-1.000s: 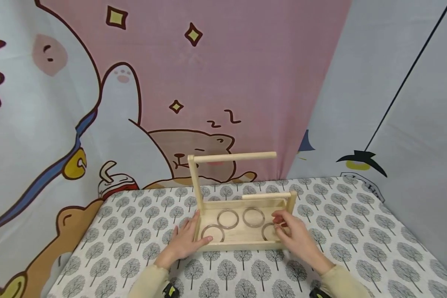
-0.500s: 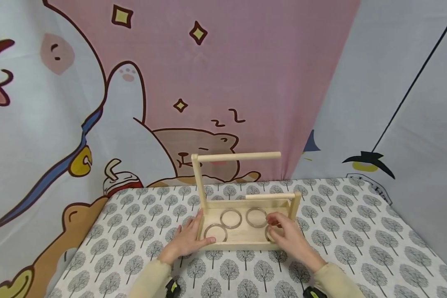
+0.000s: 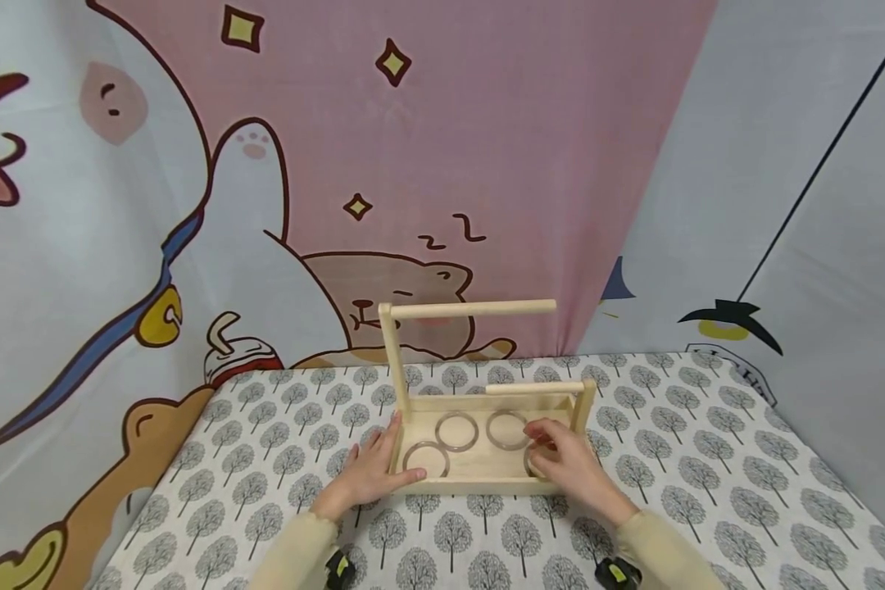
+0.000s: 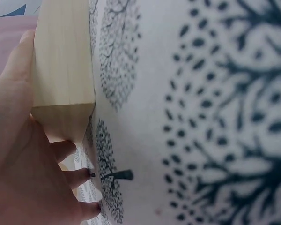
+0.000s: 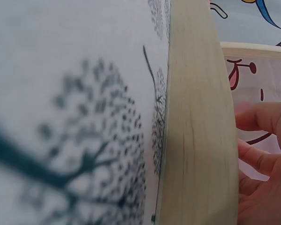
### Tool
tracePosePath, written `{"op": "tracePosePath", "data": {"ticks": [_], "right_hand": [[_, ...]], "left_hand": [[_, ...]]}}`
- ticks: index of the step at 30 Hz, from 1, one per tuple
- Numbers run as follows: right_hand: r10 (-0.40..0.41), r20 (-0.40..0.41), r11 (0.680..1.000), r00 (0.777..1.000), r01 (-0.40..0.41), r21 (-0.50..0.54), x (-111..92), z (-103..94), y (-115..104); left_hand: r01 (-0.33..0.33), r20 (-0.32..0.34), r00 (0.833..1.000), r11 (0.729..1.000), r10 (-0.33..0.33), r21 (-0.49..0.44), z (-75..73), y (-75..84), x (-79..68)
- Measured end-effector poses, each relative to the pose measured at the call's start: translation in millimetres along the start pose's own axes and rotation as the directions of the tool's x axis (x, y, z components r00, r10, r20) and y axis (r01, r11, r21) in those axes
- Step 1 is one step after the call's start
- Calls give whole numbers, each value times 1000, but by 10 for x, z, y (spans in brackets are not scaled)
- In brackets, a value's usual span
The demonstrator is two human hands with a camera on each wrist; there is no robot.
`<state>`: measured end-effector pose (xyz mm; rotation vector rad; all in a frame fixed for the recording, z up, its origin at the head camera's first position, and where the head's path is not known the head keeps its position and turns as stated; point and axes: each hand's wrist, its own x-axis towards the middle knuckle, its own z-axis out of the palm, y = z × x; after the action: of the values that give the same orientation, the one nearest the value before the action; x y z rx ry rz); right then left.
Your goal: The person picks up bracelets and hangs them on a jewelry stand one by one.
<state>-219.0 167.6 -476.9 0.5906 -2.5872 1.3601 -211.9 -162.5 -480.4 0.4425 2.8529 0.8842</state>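
Wooden tray [image 3: 483, 487] on tree-print cloth [image 3: 678, 475], long axis left-right; upper rod [image 3: 475, 309] points right, lower rod [image 3: 534, 388] points left; rings [image 3: 457, 450] lie inside. Left hand [image 3: 369, 476] rests at left end, fingers extended; right hand [image 3: 571, 465] half-curled over right end, can't tell whether it pinches a ring.

Your left hand [image 3: 367, 471] rests against the left end of a pale wooden box [image 3: 472, 488], which has a tall post [image 3: 394, 360] and long rod [image 3: 475, 309] there, a low post [image 3: 584, 407] and shorter rod [image 3: 534, 388] opposite. Inside lie four greyish rings [image 3: 456, 451], two behind, two in front. Your right hand [image 3: 571, 467] partly hides the front-right ring [image 3: 527, 463]; whether you touch it is hard to see.
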Motion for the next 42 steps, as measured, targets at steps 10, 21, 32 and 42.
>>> {"op": "tracePosePath", "data": {"ticks": [10,21,32,42], "right_hand": [[75,20,997,997,-75,-8,169,143,-28],[155,39,988,987,-155,13,354,274,14],[241,71,970,968,-240,-34,387,295,34],[214,99,977,972,-212,-29,360,318,58]], "left_hand": [[12,-5,1000,1000,-12,-27,-3,36,-5],[33,-4,999,999,-33,-26,12,-10,19],[34,-14,999,998,-35,-43,14,-29,23],[13,-24,1000,998,-15,-68,19,-6,3]]}}
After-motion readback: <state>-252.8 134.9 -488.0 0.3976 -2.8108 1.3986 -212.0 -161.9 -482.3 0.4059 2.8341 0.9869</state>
